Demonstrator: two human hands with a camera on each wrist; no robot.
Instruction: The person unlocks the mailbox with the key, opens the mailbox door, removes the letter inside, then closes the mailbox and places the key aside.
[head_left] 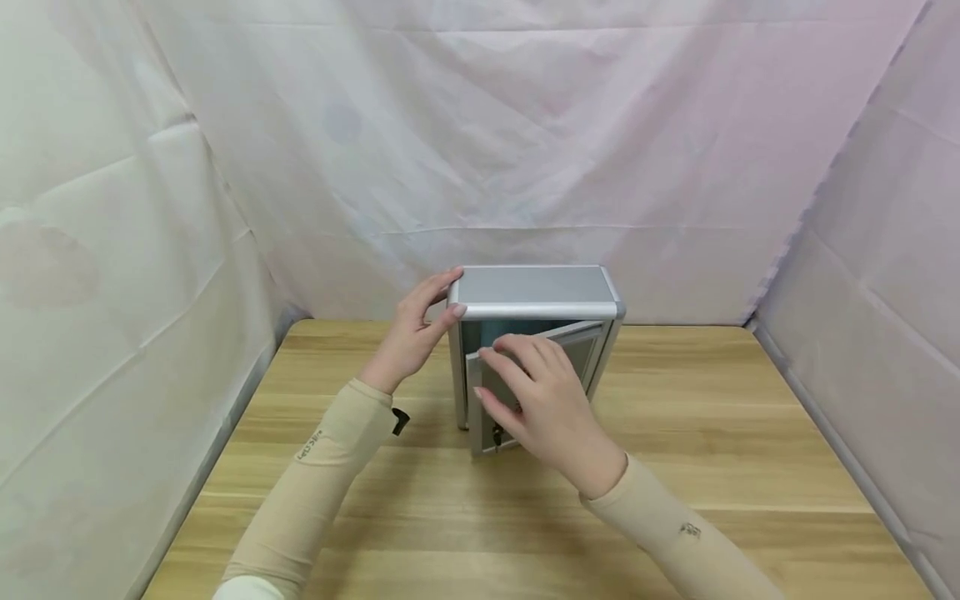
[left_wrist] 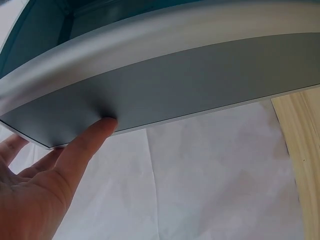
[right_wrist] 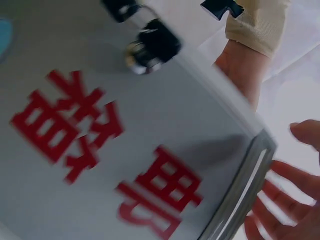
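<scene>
A grey metal box [head_left: 536, 287] with silver rounded edges stands upright on the table, its front door [head_left: 577, 354] swung partly out. My left hand [head_left: 408, 333] rests against the box's upper left side; in the left wrist view its thumb presses the side panel [left_wrist: 200, 75] and its other fingers lie by the rear edge. My right hand [head_left: 547, 396] has its fingertips at the door's free upper corner, the thumb apart from the door in the right wrist view. Red characters [right_wrist: 160, 185] mark the door's face. Black-headed keys [right_wrist: 160, 40] hang at its lock.
The box stands towards the back of a wooden table [head_left: 712, 417]. Pale cloth curtains [head_left: 525, 125] enclose the back and both sides. A small black piece [head_left: 401, 421] sticks out by the left sleeve. Inside the box, bluish walls [left_wrist: 35, 45] show.
</scene>
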